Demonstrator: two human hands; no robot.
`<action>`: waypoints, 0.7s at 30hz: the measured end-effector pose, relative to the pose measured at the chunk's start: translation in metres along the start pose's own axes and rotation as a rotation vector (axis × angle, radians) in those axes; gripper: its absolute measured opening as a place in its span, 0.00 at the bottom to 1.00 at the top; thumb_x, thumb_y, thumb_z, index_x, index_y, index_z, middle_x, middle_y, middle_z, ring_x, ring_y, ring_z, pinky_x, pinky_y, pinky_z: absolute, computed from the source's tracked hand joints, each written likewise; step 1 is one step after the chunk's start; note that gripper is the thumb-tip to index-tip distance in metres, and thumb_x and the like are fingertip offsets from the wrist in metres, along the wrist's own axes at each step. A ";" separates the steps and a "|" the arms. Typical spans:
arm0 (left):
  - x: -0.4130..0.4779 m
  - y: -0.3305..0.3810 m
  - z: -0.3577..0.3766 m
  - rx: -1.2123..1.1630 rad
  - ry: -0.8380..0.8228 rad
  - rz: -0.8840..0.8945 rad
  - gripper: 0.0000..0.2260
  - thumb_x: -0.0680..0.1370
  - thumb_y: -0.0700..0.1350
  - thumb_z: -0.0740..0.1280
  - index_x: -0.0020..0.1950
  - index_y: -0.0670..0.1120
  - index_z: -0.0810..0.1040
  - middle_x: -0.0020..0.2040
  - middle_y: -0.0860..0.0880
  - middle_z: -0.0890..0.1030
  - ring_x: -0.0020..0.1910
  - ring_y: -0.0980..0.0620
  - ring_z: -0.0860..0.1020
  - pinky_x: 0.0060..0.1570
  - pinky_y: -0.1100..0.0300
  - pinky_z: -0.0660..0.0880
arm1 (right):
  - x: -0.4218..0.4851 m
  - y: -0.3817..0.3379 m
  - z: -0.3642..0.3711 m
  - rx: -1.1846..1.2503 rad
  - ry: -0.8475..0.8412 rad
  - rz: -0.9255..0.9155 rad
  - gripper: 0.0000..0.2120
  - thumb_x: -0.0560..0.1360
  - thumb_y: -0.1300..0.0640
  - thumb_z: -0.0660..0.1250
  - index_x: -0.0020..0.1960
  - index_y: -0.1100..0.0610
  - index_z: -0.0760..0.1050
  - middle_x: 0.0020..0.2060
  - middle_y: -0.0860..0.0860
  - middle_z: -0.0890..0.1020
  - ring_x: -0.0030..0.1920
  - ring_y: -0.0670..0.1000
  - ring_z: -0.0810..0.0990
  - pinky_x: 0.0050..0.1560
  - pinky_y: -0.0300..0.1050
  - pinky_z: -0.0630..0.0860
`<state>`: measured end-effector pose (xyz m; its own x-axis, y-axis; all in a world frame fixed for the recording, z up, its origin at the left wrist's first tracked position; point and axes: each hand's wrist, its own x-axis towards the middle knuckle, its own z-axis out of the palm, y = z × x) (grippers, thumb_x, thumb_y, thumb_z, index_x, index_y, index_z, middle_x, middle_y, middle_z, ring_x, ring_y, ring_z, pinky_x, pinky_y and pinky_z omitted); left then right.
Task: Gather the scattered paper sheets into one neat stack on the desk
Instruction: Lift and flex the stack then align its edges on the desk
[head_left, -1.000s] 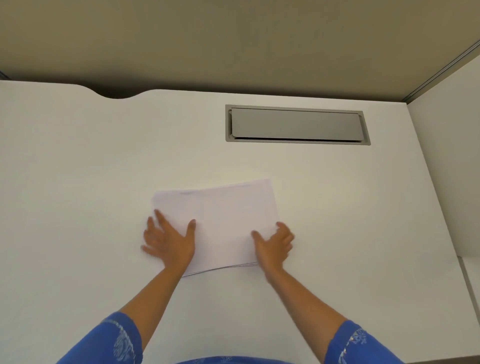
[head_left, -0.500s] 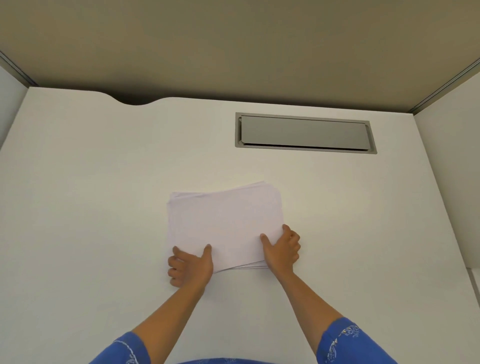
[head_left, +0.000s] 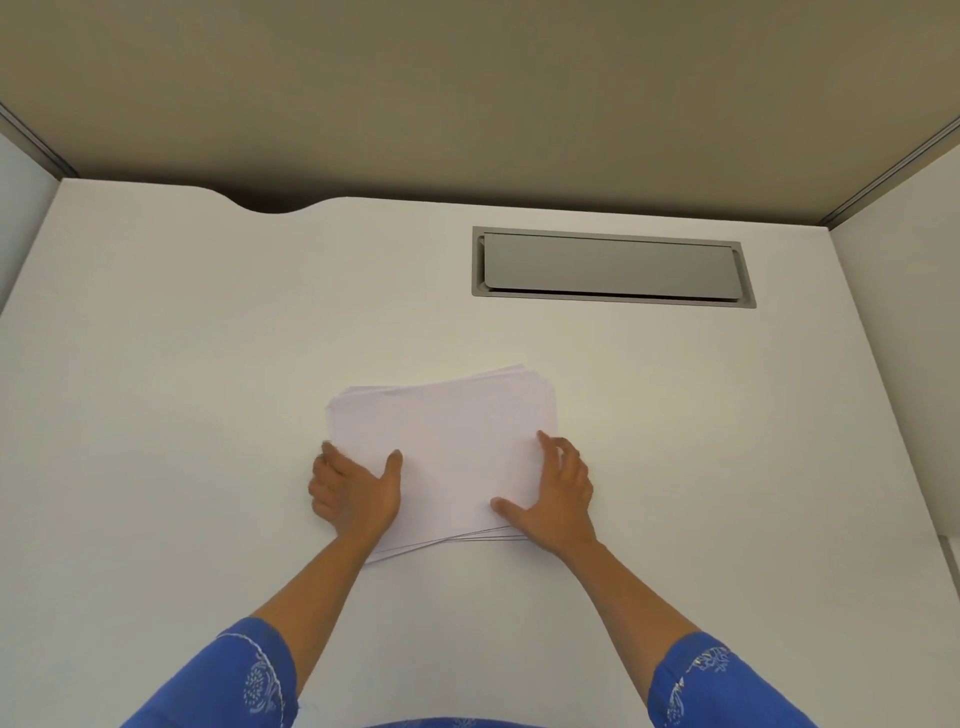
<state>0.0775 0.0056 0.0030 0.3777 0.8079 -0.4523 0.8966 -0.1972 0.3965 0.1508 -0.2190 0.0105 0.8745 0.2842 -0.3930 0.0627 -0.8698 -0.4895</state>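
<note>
A pile of white paper sheets (head_left: 452, 441) lies in the middle of the white desk (head_left: 182, 389). The sheets are slightly fanned, with offset edges showing at the near side and the far right corner. My left hand (head_left: 356, 491) clasps the pile's left edge, thumb on top and fingers curled at the side. My right hand (head_left: 553, 493) rests at the right edge near the near corner, thumb laid on the top sheet and fingers spread along the side.
A grey cable-port flap (head_left: 610, 267) is set into the desk at the back right. A curved notch (head_left: 270, 205) cuts the far edge. Partition walls stand at the back, the left (head_left: 21, 208) and the right (head_left: 904, 338).
Both hands have shifted up along the pile's side edges. The sheets look more closely gathered than a second ago, when my palms lay flat on them.
</note>
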 end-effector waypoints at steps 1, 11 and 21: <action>0.010 0.002 -0.004 -0.002 0.021 0.121 0.41 0.73 0.60 0.67 0.77 0.41 0.52 0.75 0.39 0.58 0.73 0.38 0.57 0.71 0.42 0.56 | -0.002 0.006 -0.002 -0.045 -0.063 -0.164 0.51 0.63 0.33 0.71 0.77 0.43 0.48 0.74 0.45 0.52 0.75 0.50 0.50 0.75 0.54 0.53; 0.109 0.057 -0.032 0.381 -0.296 0.876 0.31 0.72 0.57 0.53 0.74 0.47 0.65 0.69 0.44 0.70 0.70 0.41 0.64 0.72 0.46 0.55 | 0.013 0.022 -0.004 -0.514 -0.401 -0.798 0.40 0.70 0.44 0.63 0.77 0.38 0.48 0.79 0.43 0.45 0.77 0.56 0.34 0.73 0.67 0.36; 0.098 0.035 -0.023 0.469 -0.236 0.915 0.27 0.74 0.64 0.61 0.69 0.53 0.67 0.63 0.48 0.69 0.62 0.45 0.66 0.58 0.53 0.69 | 0.028 0.019 -0.003 -0.779 -0.364 -0.807 0.31 0.77 0.36 0.55 0.77 0.41 0.53 0.77 0.45 0.58 0.76 0.59 0.59 0.67 0.70 0.64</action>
<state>0.1406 0.0913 -0.0089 0.9456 0.1235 -0.3010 0.2272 -0.9128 0.3395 0.1776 -0.2289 -0.0075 0.2659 0.8535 -0.4481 0.9220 -0.3608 -0.1401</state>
